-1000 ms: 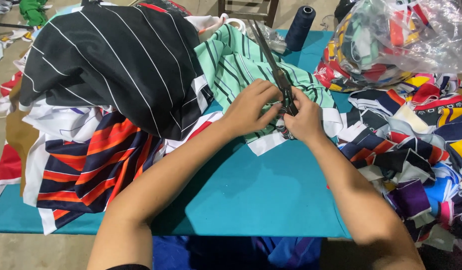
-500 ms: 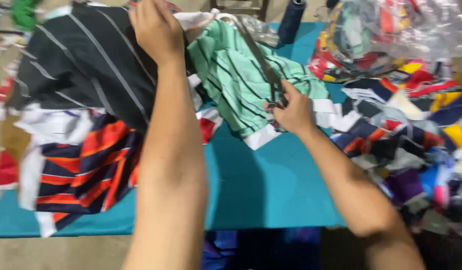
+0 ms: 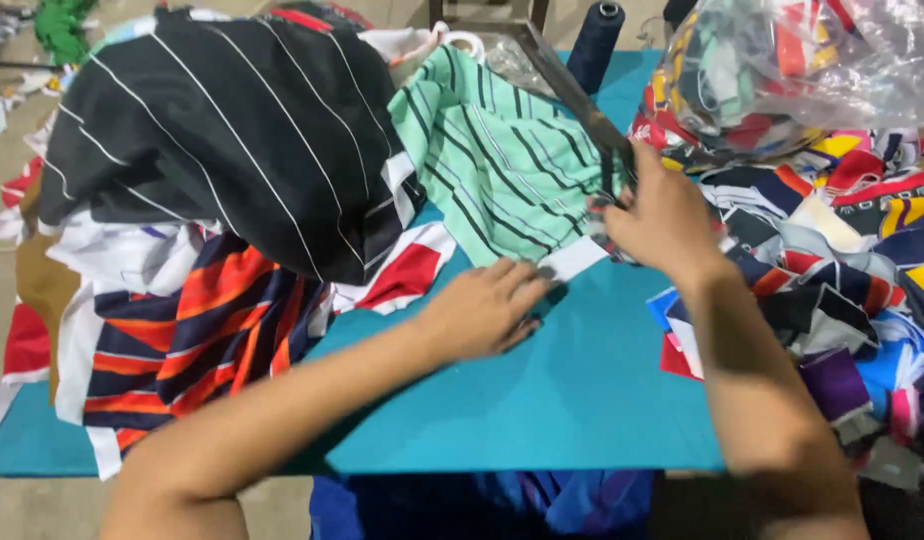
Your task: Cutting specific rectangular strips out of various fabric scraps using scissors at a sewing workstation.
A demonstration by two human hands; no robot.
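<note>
My right hand [image 3: 664, 215] grips the handles of large dark scissors [image 3: 572, 85], whose blades point up and away over a green striped cloth [image 3: 502, 160]. My left hand [image 3: 487, 305] lies on the teal table [image 3: 562, 390], fingertips touching a white fabric edge [image 3: 574, 257] of the green cloth. A black cloth with thin white stripes [image 3: 232, 130] is heaped at the left, over a navy and orange striped cloth [image 3: 197, 335].
A pile of many-coloured fabric scraps [image 3: 842, 250] covers the right side of the table. A clear plastic bag of scraps [image 3: 792, 60] sits at the back right, beside a dark thread cone [image 3: 594, 40]. Floor shows at the left.
My left hand has come down from the black cloth at the back left onto the table by the white fabric edge. The right hand stays on the scissors.
</note>
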